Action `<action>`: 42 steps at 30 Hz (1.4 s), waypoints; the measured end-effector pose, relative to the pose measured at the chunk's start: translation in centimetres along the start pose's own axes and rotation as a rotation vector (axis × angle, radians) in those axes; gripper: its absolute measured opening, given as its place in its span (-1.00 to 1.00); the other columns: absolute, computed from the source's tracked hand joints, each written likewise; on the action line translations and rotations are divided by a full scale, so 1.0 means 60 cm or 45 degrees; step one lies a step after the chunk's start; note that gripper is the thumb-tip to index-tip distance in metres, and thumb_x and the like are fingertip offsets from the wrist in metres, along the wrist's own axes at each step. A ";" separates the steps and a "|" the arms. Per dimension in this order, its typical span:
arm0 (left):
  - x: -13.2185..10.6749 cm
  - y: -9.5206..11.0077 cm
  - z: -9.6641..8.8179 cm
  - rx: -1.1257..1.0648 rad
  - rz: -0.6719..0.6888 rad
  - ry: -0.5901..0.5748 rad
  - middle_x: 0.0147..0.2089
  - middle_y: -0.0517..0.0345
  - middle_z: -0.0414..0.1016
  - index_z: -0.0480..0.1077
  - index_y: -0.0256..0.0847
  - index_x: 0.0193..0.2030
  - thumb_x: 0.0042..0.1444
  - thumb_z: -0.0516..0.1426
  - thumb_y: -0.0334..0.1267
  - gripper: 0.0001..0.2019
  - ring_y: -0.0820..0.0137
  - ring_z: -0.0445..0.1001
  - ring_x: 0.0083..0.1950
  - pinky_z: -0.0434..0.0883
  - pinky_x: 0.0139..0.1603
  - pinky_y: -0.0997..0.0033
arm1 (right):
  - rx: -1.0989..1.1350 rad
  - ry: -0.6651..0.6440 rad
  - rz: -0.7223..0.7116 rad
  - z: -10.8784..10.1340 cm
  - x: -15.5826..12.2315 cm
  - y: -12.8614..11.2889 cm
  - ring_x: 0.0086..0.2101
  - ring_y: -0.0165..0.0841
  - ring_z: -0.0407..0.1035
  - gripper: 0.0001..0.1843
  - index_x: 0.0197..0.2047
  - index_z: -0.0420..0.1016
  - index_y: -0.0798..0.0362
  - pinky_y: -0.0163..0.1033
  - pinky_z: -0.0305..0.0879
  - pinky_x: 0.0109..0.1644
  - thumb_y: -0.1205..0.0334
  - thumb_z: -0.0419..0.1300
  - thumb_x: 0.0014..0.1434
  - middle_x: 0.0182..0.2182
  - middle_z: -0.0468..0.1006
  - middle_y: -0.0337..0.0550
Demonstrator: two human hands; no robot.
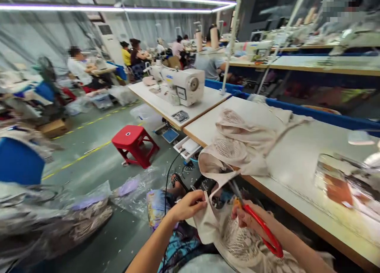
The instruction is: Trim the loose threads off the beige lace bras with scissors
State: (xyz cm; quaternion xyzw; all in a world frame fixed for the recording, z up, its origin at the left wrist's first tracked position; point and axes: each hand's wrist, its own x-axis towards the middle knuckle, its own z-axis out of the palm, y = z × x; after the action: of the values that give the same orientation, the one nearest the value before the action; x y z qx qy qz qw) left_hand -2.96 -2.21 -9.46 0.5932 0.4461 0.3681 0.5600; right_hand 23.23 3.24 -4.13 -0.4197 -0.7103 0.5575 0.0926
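I count one red stool [132,137] and one pair of scissors [262,224], my right hand [245,217] curled round its handle. My left hand [190,205] pinches beige fabric [208,226] strung from table [297,154] to lap.

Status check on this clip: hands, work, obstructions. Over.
Left hand pinching beige lace garment. Right hand holding red-handled scissors, blades near garment, contact unclear. Beige lace fabric also lies on white tabletop; nothing seen blocking either hand.
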 end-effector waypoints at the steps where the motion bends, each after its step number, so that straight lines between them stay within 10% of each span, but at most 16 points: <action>1: 0.000 0.000 -0.002 0.010 0.002 -0.014 -0.32 0.18 0.21 0.23 -0.23 -0.38 0.22 0.06 0.12 -0.59 0.41 0.16 -0.29 0.18 -0.30 0.44 | 0.045 -0.104 0.111 0.000 -0.010 0.006 -0.43 -0.33 0.44 -0.54 -0.29 0.42 0.01 -0.25 0.43 -0.33 -0.26 0.10 0.18 -0.37 0.54 -0.15; 7: 0.007 0.017 0.001 0.080 0.021 -0.065 -0.33 0.17 0.23 0.25 -0.23 -0.39 0.25 0.05 0.09 -0.60 0.39 0.18 -0.29 0.18 -0.28 0.44 | -0.182 -0.317 0.234 0.001 -0.004 0.011 -0.61 -0.45 0.19 -0.49 -0.51 0.25 0.01 -0.33 0.13 -0.56 -0.26 0.06 0.21 -0.59 0.36 -0.27; 14: 0.011 0.022 0.006 0.082 0.021 -0.024 -0.36 0.16 0.26 0.28 -0.23 -0.40 0.25 0.04 0.09 -0.59 0.39 0.19 -0.31 0.18 -0.30 0.44 | -0.284 -0.066 0.134 0.022 0.033 0.003 -0.63 -0.45 -0.02 -0.41 -0.67 0.03 -0.01 -0.30 -0.11 -0.57 -0.21 0.18 0.09 -0.73 0.04 -0.37; 21: 0.006 0.029 0.024 -0.150 -0.094 0.233 -0.32 0.06 0.42 0.48 -0.30 -0.36 0.13 0.19 0.11 -0.58 0.37 0.33 -0.28 0.27 -0.28 0.46 | -0.201 0.442 -0.171 0.037 0.004 -0.023 -0.21 -0.16 0.42 -0.77 -0.25 0.39 0.02 -0.10 0.34 -0.10 0.03 0.17 0.15 -0.22 0.55 -0.02; 30: 0.001 0.050 0.051 -0.397 -0.189 0.340 -0.32 0.19 0.40 0.33 -0.19 0.17 0.05 0.30 0.01 -0.41 0.48 0.30 -0.38 0.24 -0.41 0.56 | 0.137 0.356 -0.083 0.086 0.016 -0.024 -0.37 -0.26 0.44 -0.73 -0.39 0.36 0.04 -0.20 0.35 -0.25 0.01 0.23 0.08 -0.41 0.57 -0.16; 42: 0.008 0.050 0.056 -0.383 -0.366 0.302 -0.48 0.22 0.37 0.36 -0.25 -0.39 -0.11 0.32 0.18 -0.51 0.51 0.25 -0.47 0.20 -0.44 0.52 | 0.140 0.441 -0.063 0.100 0.016 -0.011 -0.44 -0.33 0.35 -0.74 -0.46 0.26 0.01 -0.25 0.32 -0.34 0.05 0.20 0.08 -0.47 0.50 -0.21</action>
State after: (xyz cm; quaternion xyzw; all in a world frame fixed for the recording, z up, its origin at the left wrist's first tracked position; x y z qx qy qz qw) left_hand 0.66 -2.82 -6.87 0.3860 0.5287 0.4142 0.6324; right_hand 18.67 -0.40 -6.03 -0.4863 -0.6623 0.5123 0.2500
